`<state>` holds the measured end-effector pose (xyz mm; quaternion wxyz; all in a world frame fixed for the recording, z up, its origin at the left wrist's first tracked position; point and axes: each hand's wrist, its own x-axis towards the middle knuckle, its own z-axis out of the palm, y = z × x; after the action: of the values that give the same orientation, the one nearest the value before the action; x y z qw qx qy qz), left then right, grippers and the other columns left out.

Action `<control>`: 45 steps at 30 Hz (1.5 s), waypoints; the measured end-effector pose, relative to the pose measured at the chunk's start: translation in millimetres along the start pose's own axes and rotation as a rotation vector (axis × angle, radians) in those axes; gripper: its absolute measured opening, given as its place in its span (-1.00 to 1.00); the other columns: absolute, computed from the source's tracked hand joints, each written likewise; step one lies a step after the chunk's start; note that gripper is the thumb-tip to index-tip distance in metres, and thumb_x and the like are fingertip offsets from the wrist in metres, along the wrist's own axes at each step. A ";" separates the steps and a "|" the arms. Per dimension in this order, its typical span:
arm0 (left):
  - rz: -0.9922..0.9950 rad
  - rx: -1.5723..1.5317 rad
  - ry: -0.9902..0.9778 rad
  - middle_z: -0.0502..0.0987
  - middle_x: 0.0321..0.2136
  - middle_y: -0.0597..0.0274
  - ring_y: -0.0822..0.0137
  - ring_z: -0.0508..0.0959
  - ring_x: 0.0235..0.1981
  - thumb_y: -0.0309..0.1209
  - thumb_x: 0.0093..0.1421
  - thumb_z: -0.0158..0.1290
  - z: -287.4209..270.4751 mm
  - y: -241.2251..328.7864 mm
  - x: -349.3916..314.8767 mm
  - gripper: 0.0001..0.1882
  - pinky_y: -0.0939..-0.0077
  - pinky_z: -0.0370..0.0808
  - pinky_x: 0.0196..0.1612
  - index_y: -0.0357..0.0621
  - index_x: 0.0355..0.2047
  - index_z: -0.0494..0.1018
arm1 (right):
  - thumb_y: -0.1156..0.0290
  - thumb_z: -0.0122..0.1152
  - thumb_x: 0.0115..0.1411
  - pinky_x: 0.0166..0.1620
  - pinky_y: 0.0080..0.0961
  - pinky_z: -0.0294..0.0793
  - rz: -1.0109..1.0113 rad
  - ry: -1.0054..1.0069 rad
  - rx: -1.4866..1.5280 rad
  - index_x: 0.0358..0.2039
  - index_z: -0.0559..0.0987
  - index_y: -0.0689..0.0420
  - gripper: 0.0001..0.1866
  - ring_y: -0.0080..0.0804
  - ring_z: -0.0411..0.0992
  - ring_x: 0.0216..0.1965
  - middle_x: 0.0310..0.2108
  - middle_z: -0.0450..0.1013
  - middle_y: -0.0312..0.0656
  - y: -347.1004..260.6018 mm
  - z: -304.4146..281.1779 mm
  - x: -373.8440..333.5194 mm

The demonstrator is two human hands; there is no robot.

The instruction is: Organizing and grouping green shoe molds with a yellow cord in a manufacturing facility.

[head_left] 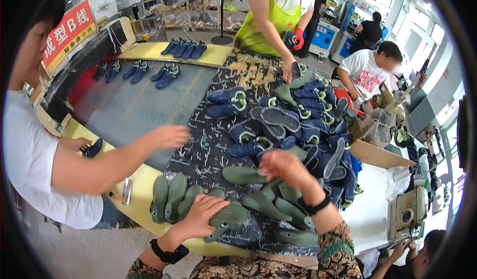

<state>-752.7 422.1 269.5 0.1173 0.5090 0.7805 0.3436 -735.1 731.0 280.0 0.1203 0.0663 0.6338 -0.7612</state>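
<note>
Several dark green shoe lasts lie in front of me on a worn black table top (198, 155). My left hand (203, 214) is closed over one shoe last (231, 215) near the table's front edge. Farther right, my slightly blurred right hand (288, 169) has curled fingers at the right end of another shoe last (241, 175). Left of my left hand, a shoe last (175, 197) lies in a row with others. A loose group, including a shoe last (263, 204), lies below my right hand. Beyond it is a pile of navy shoe uppers (248, 147).
At left, a co-worker's blurred arm (114, 164) reaches over the table; their other hand is by a navy shoe (92, 149). Opposite, a person in a yellow-green apron (258, 28) reaches into the pile. Shoes (169, 75) stand on a grey surface. A white table (377, 189) stands right.
</note>
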 end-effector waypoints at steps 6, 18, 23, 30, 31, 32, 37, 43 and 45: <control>0.589 0.006 -0.367 0.34 -0.19 0.12 0.16 0.32 -0.05 -0.58 -0.43 0.15 34.9 61.6 29.5 -0.31 0.19 0.13 0.11 -0.21 -0.11 0.33 | -0.07 -0.06 0.18 -0.18 -0.50 0.42 0.211 0.005 0.127 0.03 0.28 0.30 -0.33 -0.42 0.37 -0.18 -0.16 0.36 -0.13 82.0 50.5 -102.5; 0.813 -0.053 -0.634 0.39 -0.24 0.17 0.14 0.31 -0.04 -0.53 -0.55 0.23 105.0 103.4 11.2 -0.34 0.20 0.11 0.17 -0.19 -0.24 0.41 | 0.08 0.13 0.13 -0.61 -0.63 0.01 0.158 0.057 -0.180 -0.59 0.46 0.17 -0.61 -0.77 0.02 -0.59 -0.67 0.17 -0.51 103.0 70.6 -132.7; 0.501 -0.107 -0.056 0.37 -0.16 0.09 0.06 0.31 -0.01 -0.54 -0.21 0.06 103.8 71.1 -5.2 -0.61 0.17 0.23 0.04 -0.17 -0.26 0.42 | 0.22 0.17 0.04 -0.68 -0.65 0.06 0.093 0.373 -0.225 -0.62 0.46 0.22 -0.69 -0.73 0.14 -0.70 -0.73 0.25 -0.42 81.7 50.6 -149.1; -0.257 0.408 0.017 0.27 -0.19 -0.07 -0.03 0.32 -0.14 -0.45 -0.13 0.09 128.6 -22.7 -41.4 -0.51 0.18 0.31 -0.14 -0.22 -0.11 0.33 | 0.49 0.05 0.06 -0.71 -0.65 0.35 0.191 0.526 -0.055 -0.10 0.33 0.35 -0.62 -0.49 0.40 -0.72 -0.48 0.38 -0.17 81.8 27.0 -151.2; -0.242 0.408 0.030 0.27 -0.19 -0.07 -0.03 0.32 -0.14 -0.45 -0.13 0.09 133.8 -25.8 -38.1 -0.51 0.18 0.31 -0.14 -0.22 -0.11 0.33 | 0.49 0.06 0.06 -0.72 -0.63 0.35 0.152 0.527 0.033 -0.07 0.29 0.41 -0.58 -0.47 0.40 -0.71 -0.49 0.39 -0.11 85.4 22.6 -147.9; -0.270 0.382 0.036 0.28 -0.22 -0.05 -0.02 0.33 -0.17 -0.44 -0.12 0.09 136.0 -29.4 -37.9 -0.52 0.18 0.32 -0.15 -0.21 -0.12 0.34 | 0.49 0.06 0.07 -0.71 -0.63 0.36 0.142 0.531 0.061 -0.07 0.29 0.41 -0.58 -0.46 0.41 -0.71 -0.47 0.39 -0.10 85.0 23.3 -143.8; -0.314 0.280 0.042 0.29 -0.30 0.02 0.02 0.33 -0.22 -0.41 -0.09 0.09 129.6 -34.5 -36.2 -0.56 0.18 0.33 -0.19 -0.20 -0.13 0.35 | 0.48 0.03 0.08 -0.63 -0.58 0.39 0.073 0.541 0.321 -0.06 0.31 0.38 -0.59 -0.45 0.41 -0.66 -0.44 0.39 -0.14 74.7 32.4 -114.6; -0.331 0.264 0.081 0.30 -0.31 0.03 0.04 0.32 -0.21 -0.42 -0.07 0.08 132.3 -30.2 -41.5 -0.59 0.19 0.29 -0.13 -0.22 -0.15 0.37 | 0.45 0.03 0.08 -0.59 -0.55 0.37 -0.122 0.705 0.490 -0.10 0.35 0.36 -0.63 -0.39 0.41 -0.60 -0.46 0.40 -0.18 44.7 14.0 -18.7; -0.346 0.247 0.078 0.29 -0.30 0.01 0.03 0.31 -0.19 -0.42 -0.07 0.08 133.0 -32.5 -39.7 -0.59 0.20 0.27 -0.12 -0.22 -0.16 0.37 | 0.46 0.02 0.07 -0.59 -0.55 0.37 -0.245 0.678 0.463 -0.25 0.42 0.30 -0.76 -0.38 0.40 -0.62 -0.46 0.40 -0.18 28.7 -12.8 31.1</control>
<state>-687.0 434.8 143.6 0.0808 0.3641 0.8964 0.2396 -758.0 735.7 242.5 -0.2043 0.2625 0.4532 -0.8271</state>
